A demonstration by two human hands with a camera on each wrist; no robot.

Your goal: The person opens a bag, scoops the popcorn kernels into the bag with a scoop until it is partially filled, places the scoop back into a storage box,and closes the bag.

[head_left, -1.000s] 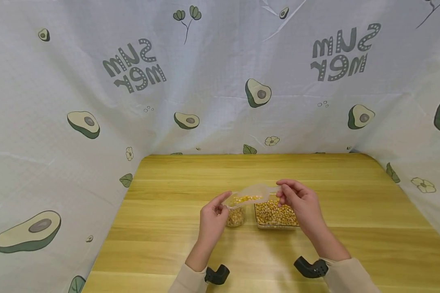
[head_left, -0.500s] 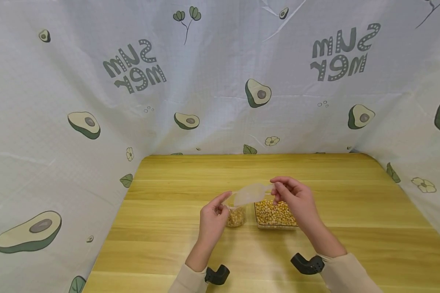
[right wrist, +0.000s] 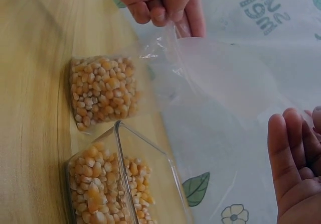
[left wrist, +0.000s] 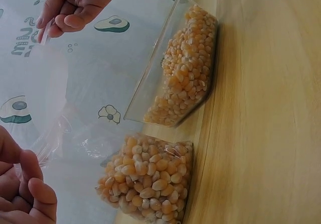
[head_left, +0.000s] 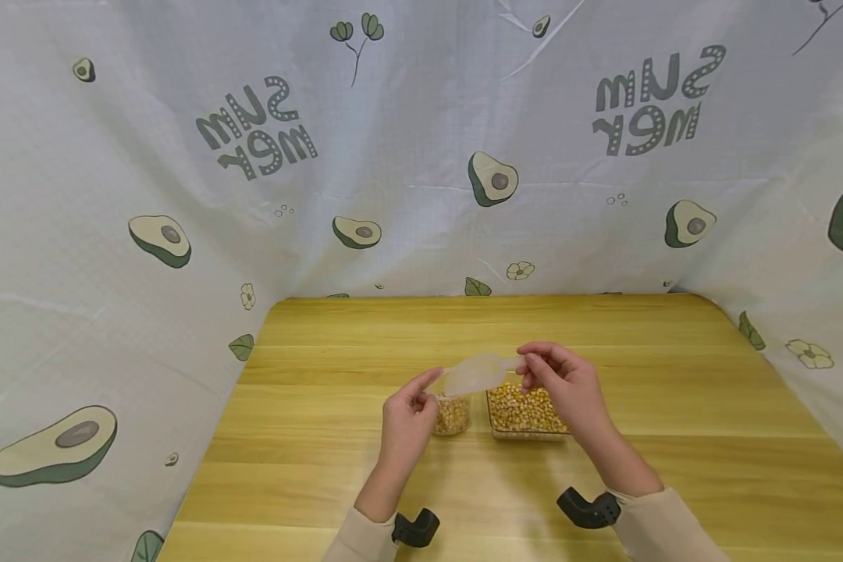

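Note:
My left hand (head_left: pixel 409 417) pinches the mouth of a clear plastic bag (right wrist: pixel 105 91), which stands on the table with corn kernels filling its lower part. Thumb and fingers of my right hand (head_left: pixel 562 382) grip the handle of a translucent white scoop (head_left: pixel 476 373). The scoop's front end reaches into the bag's mouth beside my left fingers, and no kernels show in it. To the right of the bag, below my right hand, sits a clear glass container (left wrist: pixel 150 68) holding many corn kernels (head_left: pixel 527 410). Part of its far right side is hidden by my hand in the head view.
Both things stand on a wood-grain table (head_left: pixel 365 336). A white curtain (head_left: pixel 407 156) with avocado prints closes off the back and both sides. Black wrist cameras (head_left: pixel 416 528) sit at both cuffs.
Yellow kernels lay in the scoop a second ago; they are gone from it now. The scoop has tipped over and shifted slightly left with my right hand. My left hand stayed put.

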